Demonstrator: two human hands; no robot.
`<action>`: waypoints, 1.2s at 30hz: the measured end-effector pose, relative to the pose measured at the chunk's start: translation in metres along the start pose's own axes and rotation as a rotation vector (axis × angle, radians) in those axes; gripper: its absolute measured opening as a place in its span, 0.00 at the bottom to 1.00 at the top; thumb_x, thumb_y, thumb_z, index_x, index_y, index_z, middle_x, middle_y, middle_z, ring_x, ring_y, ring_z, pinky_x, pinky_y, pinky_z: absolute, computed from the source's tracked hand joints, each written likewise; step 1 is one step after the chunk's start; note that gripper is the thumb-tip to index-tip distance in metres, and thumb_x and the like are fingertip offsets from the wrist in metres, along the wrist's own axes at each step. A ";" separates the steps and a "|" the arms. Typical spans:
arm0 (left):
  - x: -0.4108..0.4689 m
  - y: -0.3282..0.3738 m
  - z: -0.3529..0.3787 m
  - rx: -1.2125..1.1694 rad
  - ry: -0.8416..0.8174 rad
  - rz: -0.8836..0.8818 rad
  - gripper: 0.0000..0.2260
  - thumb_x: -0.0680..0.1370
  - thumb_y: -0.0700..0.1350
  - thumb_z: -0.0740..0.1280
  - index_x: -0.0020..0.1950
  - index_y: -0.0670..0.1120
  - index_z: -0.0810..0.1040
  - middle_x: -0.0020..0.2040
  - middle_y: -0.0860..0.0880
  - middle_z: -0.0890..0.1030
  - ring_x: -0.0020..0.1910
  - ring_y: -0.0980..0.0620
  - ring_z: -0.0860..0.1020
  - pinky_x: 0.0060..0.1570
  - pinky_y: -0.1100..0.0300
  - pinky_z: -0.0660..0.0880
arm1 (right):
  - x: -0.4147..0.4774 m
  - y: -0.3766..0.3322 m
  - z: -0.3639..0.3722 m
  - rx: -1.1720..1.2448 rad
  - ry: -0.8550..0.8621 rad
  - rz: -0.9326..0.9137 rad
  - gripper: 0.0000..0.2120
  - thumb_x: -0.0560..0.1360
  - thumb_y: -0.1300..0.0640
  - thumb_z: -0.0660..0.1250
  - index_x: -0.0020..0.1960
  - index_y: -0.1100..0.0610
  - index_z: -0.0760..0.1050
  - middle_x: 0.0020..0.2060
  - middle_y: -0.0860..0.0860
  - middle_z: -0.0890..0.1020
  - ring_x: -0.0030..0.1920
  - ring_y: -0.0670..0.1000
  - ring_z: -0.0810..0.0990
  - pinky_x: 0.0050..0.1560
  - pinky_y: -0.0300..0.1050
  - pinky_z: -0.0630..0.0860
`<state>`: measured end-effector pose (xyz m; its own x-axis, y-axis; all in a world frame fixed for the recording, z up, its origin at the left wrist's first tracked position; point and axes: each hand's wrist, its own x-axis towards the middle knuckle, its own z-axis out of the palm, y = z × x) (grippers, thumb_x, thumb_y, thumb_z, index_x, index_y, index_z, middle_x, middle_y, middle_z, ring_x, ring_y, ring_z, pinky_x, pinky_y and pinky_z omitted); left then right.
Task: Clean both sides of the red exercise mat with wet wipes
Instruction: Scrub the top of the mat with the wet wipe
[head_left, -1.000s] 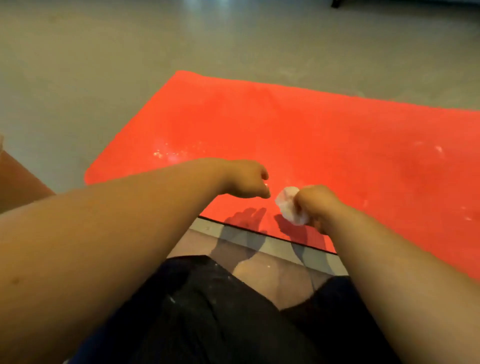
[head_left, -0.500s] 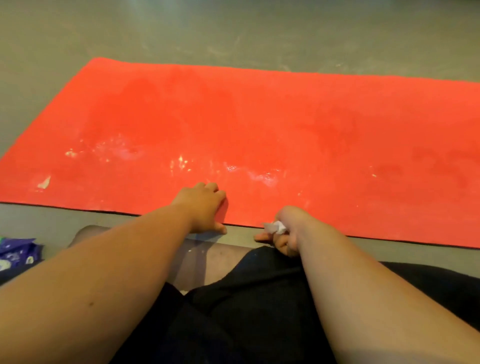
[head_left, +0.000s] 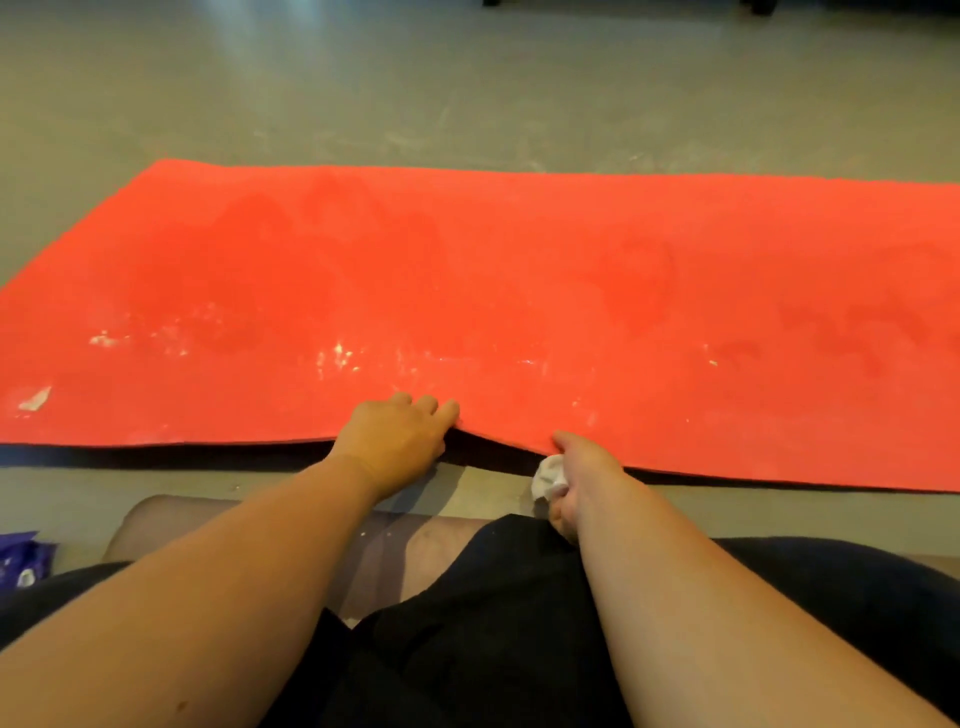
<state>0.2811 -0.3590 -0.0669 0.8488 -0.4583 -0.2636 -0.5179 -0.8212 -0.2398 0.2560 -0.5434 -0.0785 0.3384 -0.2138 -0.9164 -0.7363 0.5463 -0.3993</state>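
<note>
Head view: the red mat (head_left: 519, 280) lies spread on the floor (head_left: 467, 93), its long side towards the person. Pale smears and damp patches show on its top. The left hand (head_left: 395, 441) has its fingers curled over the near edge of the mat, with the thumb out of sight, seemingly beneath. The right hand (head_left: 576, 478) is balled round a crumpled wipe (head_left: 549, 475), with one finger stretched out to touch the same edge. Between the hands the edge stands raised in a soft hump and shows a dark underside.

The mat looks light, thin and floppy, so it will likely sag wherever it is unsupported. The near long edge, with the hands set wider apart, seems the best place to hold it for turning over. A purple pack of wipes (head_left: 21, 558) lies at far left.
</note>
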 end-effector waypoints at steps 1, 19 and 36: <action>0.001 0.000 0.002 -0.009 0.012 -0.025 0.16 0.81 0.51 0.57 0.68 0.49 0.62 0.61 0.50 0.72 0.57 0.47 0.72 0.36 0.55 0.70 | 0.002 -0.004 -0.004 0.006 0.059 -0.036 0.12 0.74 0.51 0.68 0.40 0.60 0.74 0.32 0.52 0.75 0.27 0.49 0.72 0.19 0.35 0.68; -0.002 -0.019 -0.102 -0.313 0.286 -0.386 0.24 0.81 0.45 0.56 0.77 0.58 0.58 0.74 0.52 0.67 0.65 0.43 0.73 0.56 0.55 0.71 | -0.096 -0.117 -0.018 0.304 -0.058 -0.639 0.09 0.78 0.60 0.65 0.39 0.61 0.71 0.26 0.52 0.74 0.23 0.48 0.74 0.30 0.42 0.71; 0.089 0.127 -0.162 -0.426 0.300 -0.049 0.25 0.82 0.40 0.54 0.78 0.56 0.57 0.76 0.53 0.63 0.70 0.47 0.69 0.63 0.56 0.68 | -0.114 -0.181 -0.156 0.176 0.211 -0.885 0.21 0.73 0.43 0.69 0.52 0.61 0.73 0.45 0.52 0.80 0.41 0.51 0.79 0.42 0.45 0.73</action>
<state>0.3080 -0.5593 0.0309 0.8967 -0.4414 0.0328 -0.4401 -0.8811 0.1729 0.2589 -0.7445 0.0943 0.6084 -0.7455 -0.2721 -0.1552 0.2244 -0.9620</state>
